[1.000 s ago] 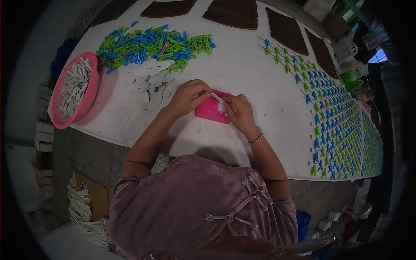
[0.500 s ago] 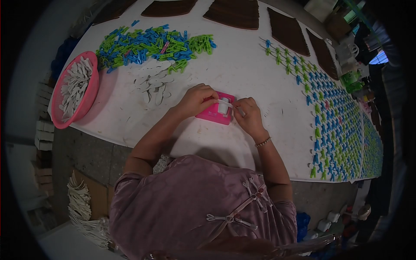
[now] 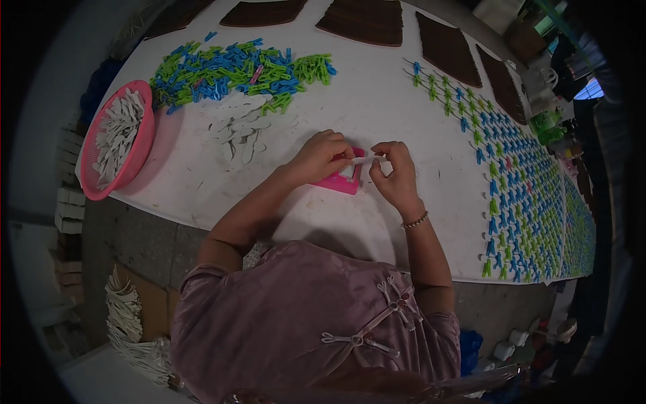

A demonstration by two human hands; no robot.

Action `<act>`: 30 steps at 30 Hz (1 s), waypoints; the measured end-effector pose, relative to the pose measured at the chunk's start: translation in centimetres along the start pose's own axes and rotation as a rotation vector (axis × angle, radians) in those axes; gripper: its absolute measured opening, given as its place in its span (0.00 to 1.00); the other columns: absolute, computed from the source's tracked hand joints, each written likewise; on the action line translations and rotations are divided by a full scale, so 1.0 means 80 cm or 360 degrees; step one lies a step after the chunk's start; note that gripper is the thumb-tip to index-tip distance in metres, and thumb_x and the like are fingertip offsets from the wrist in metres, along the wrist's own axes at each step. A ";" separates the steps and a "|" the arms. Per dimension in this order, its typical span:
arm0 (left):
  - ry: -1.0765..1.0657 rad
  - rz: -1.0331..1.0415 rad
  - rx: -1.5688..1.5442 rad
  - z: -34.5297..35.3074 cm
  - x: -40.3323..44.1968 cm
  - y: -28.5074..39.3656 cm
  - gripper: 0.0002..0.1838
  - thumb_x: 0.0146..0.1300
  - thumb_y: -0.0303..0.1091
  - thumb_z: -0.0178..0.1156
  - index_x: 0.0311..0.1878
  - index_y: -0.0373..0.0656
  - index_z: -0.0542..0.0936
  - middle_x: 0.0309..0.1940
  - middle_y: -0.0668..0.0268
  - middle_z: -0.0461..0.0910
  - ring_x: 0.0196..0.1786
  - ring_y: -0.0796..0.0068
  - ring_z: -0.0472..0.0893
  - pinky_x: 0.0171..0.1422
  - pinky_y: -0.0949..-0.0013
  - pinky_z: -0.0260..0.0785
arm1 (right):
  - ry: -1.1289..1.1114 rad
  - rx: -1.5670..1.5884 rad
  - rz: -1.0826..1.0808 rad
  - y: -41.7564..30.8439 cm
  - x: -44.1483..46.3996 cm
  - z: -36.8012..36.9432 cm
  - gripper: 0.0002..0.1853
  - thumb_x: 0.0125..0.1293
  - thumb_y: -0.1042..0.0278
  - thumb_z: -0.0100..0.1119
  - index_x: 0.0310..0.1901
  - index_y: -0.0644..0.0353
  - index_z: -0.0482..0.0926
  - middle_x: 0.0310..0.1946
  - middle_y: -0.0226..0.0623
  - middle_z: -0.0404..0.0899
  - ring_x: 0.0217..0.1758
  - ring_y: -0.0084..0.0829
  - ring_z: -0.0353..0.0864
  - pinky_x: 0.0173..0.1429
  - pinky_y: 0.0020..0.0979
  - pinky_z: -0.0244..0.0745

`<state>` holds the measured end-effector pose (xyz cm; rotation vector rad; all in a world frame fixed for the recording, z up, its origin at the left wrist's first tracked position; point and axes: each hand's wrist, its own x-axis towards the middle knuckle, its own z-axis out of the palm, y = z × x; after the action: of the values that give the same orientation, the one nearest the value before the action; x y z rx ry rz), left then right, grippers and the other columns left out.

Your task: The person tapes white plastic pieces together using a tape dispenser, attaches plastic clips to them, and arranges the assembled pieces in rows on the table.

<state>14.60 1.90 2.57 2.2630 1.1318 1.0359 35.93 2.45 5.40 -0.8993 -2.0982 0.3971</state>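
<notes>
A small white strip point(image 3: 365, 161) is stretched between my two hands, above a bright pink holder point(image 3: 336, 184). My left hand point(image 3: 326, 156) pinches its left end, with the fingers over the holder's upper left part. At the other end, my right hand point(image 3: 397, 174) grips the strip between thumb and fingertips, just right of the holder. A whitish block point(image 3: 348, 171) sits in the holder, partly hidden by my left fingers and the strip.
Loose white pieces point(image 3: 241, 131) lie left of my hands. Behind them spreads a heap of green and blue clothespins point(image 3: 229, 71). A pink basket point(image 3: 142, 151) of white pieces stands at the left edge. Rows of clipped clothespins point(image 3: 511, 195) cover the right; brown mats point(image 3: 360, 21) line the far side.
My left hand has slid right over the pink holder. My right hand has moved slightly right and up, raising its end of the strip away from the holder.
</notes>
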 end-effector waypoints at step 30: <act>0.0219 -0.0076 -0.0097 -0.026 -0.020 0.012 0.12 0.51 0.30 0.64 0.40 0.45 0.76 0.33 0.68 0.80 0.40 0.65 0.76 0.50 0.62 0.66 | -0.0226 0.0041 0.0199 0.014 -0.021 0.048 0.17 0.50 0.79 0.61 0.44 0.61 0.74 0.37 0.37 0.75 0.38 0.33 0.73 0.46 0.33 0.71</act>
<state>12.85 0.11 3.77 2.1349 1.1862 1.2059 34.19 2.12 1.41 -1.0162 -2.1660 0.5671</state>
